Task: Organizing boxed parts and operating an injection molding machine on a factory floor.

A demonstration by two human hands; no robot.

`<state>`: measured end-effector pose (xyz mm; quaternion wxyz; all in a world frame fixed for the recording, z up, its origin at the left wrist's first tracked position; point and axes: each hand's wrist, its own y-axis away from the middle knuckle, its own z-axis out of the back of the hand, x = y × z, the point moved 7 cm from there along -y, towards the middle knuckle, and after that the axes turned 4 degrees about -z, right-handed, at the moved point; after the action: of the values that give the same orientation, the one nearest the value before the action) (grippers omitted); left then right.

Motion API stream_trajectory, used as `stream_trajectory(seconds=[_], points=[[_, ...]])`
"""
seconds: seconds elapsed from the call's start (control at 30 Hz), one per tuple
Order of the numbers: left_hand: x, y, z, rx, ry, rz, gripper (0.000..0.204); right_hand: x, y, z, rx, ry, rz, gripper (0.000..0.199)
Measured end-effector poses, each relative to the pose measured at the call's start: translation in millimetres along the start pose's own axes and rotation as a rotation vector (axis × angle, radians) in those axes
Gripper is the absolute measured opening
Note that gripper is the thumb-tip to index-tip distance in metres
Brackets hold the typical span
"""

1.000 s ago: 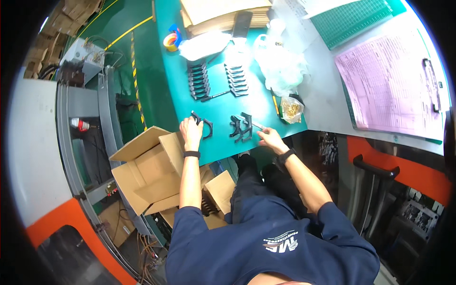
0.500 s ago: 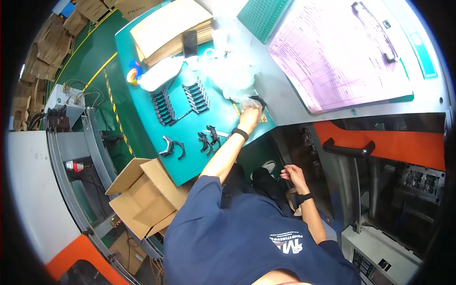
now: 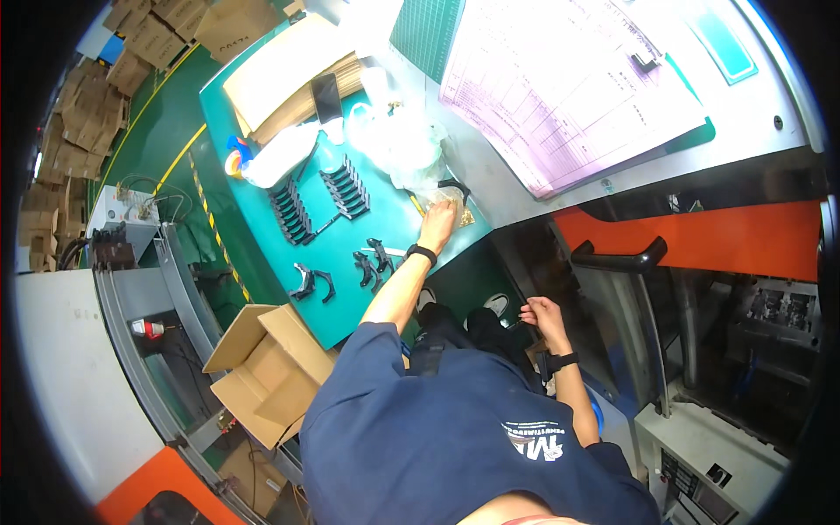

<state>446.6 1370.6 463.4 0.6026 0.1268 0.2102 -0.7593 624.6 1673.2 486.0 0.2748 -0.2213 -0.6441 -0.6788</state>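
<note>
Clear plastic bag (image 3: 448, 203) at frame centre lies under the left hand (image 3: 437, 223); grip unclear. Right hand (image 3: 544, 315), lower right, pinches something tiny.

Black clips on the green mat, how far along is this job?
Done: two rows of black clips lie lined up mid-mat. In hand: the left hand reaches into a small bag of brass-coloured bits; the right hand is down by the lap. Left: a few loose clips near the front edge.
</note>
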Motion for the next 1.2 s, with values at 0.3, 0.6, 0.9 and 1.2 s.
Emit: stream_trajectory(seconds=[0.3, 0.6, 0.9, 1.2], points=[[-18, 25, 72, -0.51, 0.267, 0.095, 0.018, 22, 13, -14, 0.084, 0.082, 0.061, 0.023], [-257, 87, 216, -0.253, 0.553, -0.535, 0.023, 135, 117, -95, 0.739, -0.696, -0.126, 0.052], [-404, 84, 203, 0.141, 0.319, -1.036, 0.035, 132, 185, 13, 0.586, -1.018, 0.212, 0.045], [-647, 4, 217, 0.165, 0.696, -1.539, 0.022, 33, 253, 188, 0.104, -1.605, 0.6, 0.039]])
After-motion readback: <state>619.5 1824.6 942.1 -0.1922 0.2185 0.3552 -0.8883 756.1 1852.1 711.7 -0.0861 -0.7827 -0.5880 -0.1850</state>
